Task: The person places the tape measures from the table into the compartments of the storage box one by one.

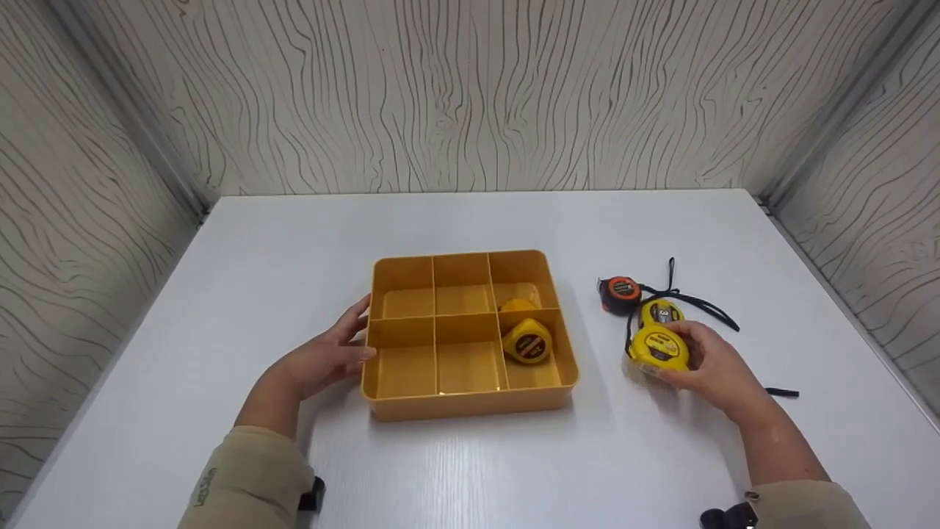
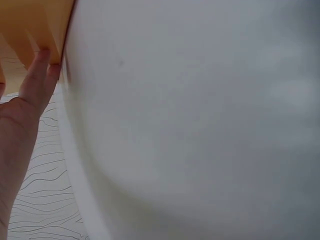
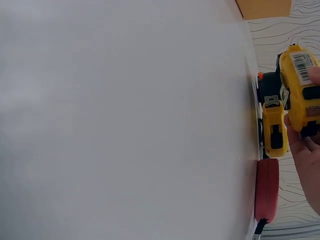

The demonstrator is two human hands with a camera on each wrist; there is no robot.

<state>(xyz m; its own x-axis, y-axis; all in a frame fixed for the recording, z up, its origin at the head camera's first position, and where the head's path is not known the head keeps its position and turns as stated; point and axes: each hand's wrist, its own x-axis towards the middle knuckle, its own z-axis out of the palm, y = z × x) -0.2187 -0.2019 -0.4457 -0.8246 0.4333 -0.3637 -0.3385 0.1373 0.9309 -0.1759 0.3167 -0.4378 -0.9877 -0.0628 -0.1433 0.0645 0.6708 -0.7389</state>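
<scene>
A yellow tape measure (image 1: 659,349) is gripped between the thumb and fingers of my right hand (image 1: 716,367), raised over the table. Just behind it lie another yellow tape measure (image 1: 663,309) and a black and orange one (image 1: 621,292). The right wrist view also shows a red rounded case (image 3: 267,190) with a strap, which my hand hides in the head view. My left hand (image 1: 316,364) touches the left side of an orange divided box (image 1: 470,406), its fingertips against the outer wall. A yellow tape measure (image 1: 529,345) sits in the front right compartment; one more (image 1: 518,304) is partly hidden in the back right one.
Black wrist straps (image 1: 705,300) trail behind the loose tape measures. A black strap end (image 1: 782,393) shows right of my right wrist. The white table (image 1: 470,470) meets wood-patterned panels (image 1: 470,95) at the back and sides.
</scene>
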